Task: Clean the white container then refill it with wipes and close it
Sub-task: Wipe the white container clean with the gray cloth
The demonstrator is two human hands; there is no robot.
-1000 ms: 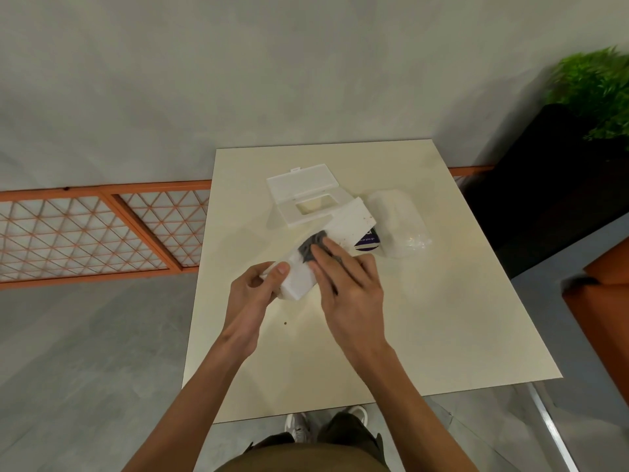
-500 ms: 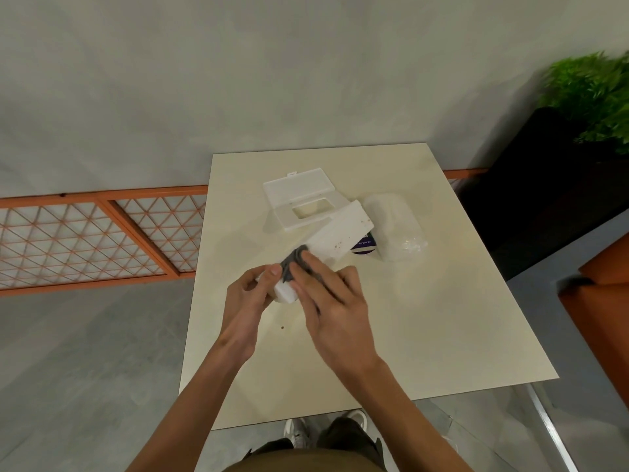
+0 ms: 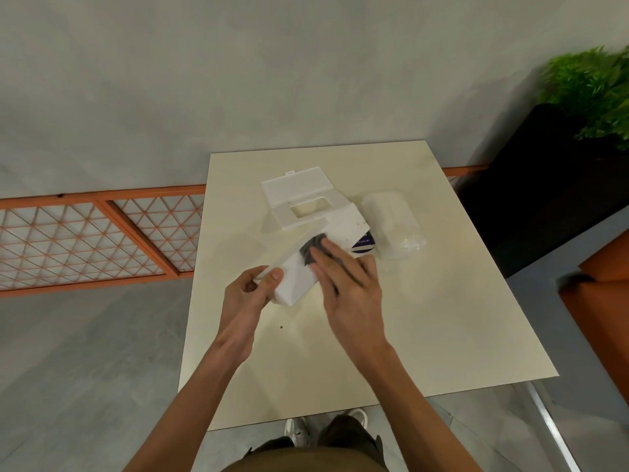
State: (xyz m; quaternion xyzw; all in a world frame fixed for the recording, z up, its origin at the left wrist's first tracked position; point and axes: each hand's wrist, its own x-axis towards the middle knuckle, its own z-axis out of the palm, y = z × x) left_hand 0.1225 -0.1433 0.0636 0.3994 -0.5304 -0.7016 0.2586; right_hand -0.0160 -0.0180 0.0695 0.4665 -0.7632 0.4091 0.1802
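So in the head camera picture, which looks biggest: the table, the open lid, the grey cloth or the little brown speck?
1. Table
2. Open lid
3. Grey cloth, partly hidden under the right hand, so its true size is unsure
4. Brown speck

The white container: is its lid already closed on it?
No, the lid lies apart on the table behind the white container, which the left hand holds.

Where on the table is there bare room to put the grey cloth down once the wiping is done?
The near half of the table is bare, apart from a small dark speck; so is the left strip beside the lid. The far middle is crowded: lid, white container and wipes pack sit close together.
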